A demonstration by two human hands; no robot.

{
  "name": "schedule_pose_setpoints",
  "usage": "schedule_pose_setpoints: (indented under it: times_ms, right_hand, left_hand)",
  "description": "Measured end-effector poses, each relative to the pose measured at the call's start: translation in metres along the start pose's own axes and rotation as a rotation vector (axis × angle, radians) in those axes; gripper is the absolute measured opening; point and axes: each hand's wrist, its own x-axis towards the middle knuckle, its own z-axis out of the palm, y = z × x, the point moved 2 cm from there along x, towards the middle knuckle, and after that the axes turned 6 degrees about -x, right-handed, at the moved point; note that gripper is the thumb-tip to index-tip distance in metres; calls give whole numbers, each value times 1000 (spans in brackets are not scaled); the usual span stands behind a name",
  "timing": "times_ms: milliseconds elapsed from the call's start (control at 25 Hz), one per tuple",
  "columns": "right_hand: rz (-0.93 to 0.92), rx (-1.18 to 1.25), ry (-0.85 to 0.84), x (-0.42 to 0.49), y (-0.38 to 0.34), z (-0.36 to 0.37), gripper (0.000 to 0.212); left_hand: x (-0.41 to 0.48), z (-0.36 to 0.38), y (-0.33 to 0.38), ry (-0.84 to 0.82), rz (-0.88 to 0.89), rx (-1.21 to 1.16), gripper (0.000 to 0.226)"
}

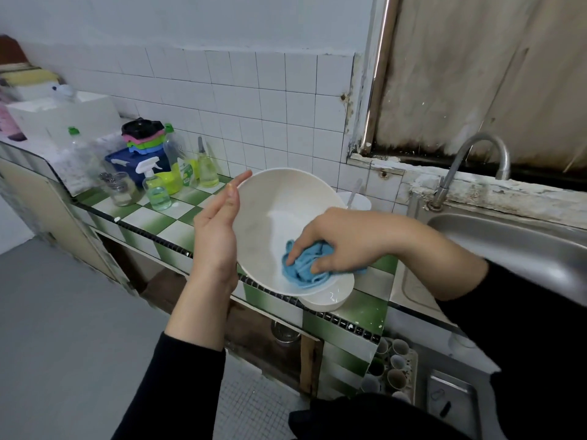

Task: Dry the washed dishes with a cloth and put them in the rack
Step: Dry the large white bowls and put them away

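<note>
Hiding most of a smaller white bowl (327,300) beneath large white round bowl (286,201); burying part of crumpled blue cloth (298,271) under right hand (336,242); cutting off stainless steel sink (508,249) at right edge.

Spray bottle (155,189), faucet (486,137), steel sink (508,238)

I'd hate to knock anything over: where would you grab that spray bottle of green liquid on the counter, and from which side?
Grip the spray bottle round its narrow neck, just under the white trigger head, coming from the counter front edge. It stands upright; a glass jar sits close beside it and bottles crowd behind, so the front looks freest.
</note>
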Motion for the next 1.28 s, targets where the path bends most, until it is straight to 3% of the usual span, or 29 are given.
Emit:
schedule_pose_setpoints:
  times_ms: [80,120,240,320,400,520,640,800,840,960,1000,1040,1120,1280]
  right_hand:
    - [-11,218,71,0,-11,12,38]
    - [24,426,160,3,-18,18,38]
    - [250,1384,476,20,-26,27,32]
    - [378,1634,771,29,-19,28,25]
    - [388,1588,933,32,-18,28,24]
    - [252,1433,871,33,-30,38,32]
    - [287,1418,1014,35,-26,40,36]
    - [129,1132,647,36,-29,40,41]
    - [133,1172,681,36,-28,37,40]
    - [243,1444,1015,39,-24,29,37]
    - [226,1461,1030,42,-24,27,38]
    - [173,1427,962,44,-25,26,39]
    - [30,1188,668,40,-28,22,41]
    - [-144,207,80,21,-13,21,41]
  left_hand:
    - [-3,5,-8,43,2,-35,28]
    - [-4,7,-11,57,-2,-57,28]
    - [-10,16,-20,43,-31,-128,28]
    - [-12,20,-23,8,-25,-146,26]
    - [-11,19,-24,-6,-10,-163,26]
    - [-9,18,-24,-33,-5,-217,28]
    - [-12,22,-25,-47,24,-210,28]
    - [-8,10,-20,38,35,-165,28]
    - [-8,9,-19,18,36,-172,28]
    - [-10,16,-16,-41,77,-163,27]
    - [-9,18,-14,-28,94,-136,26]
    - [-8,18,-12,-13,101,-129,27]
    - [-3,9,-7,20,92,-116,28]
    - [1,-9,-6,9,38,14,29]
